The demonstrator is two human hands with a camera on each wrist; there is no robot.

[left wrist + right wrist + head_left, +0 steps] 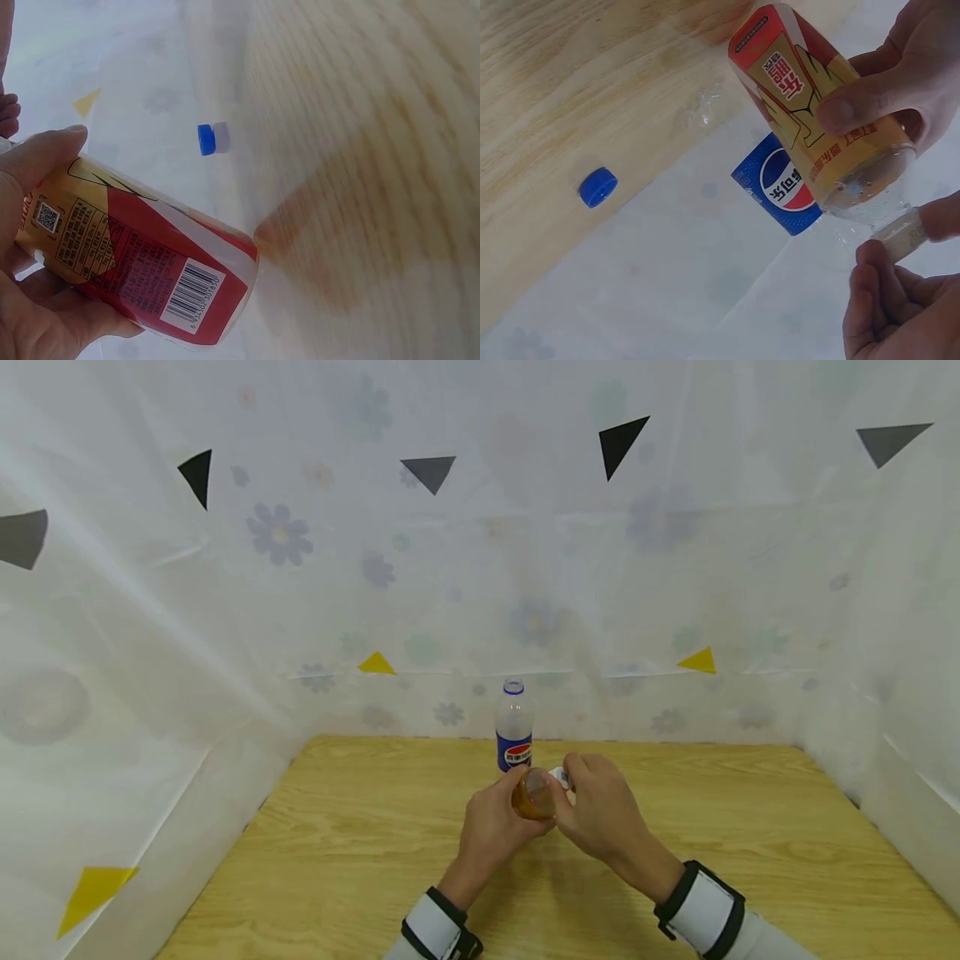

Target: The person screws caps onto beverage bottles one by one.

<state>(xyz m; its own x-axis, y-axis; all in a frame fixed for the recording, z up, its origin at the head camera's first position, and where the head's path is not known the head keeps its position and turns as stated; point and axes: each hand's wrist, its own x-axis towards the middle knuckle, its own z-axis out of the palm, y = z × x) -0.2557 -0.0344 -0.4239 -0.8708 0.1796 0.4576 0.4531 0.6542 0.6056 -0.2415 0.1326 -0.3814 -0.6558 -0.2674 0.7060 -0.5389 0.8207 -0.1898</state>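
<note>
My left hand (491, 822) grips a plastic bottle (802, 105) round its body, tilted above the table. The bottle wears a red and gold label and is clear near the neck. With thumb and fingertips, my right hand (603, 806) pinches a white cap (904, 238) at the bottle's mouth; whether it sits on the thread I cannot tell. Behind the hands stands a clear bottle with a blue Pepsi label (513, 731), upright, its mouth uncovered. A blue cap (598, 187) lies on the table in both wrist views; the head view does not show it.
The wood-grain table (360, 843) is enclosed at the back and sides by a pale flowered plastic curtain (480, 568). Black, grey and yellow triangles are stuck on the curtain. The Pepsi bottle stands close beyond the hands, towards the table's back edge.
</note>
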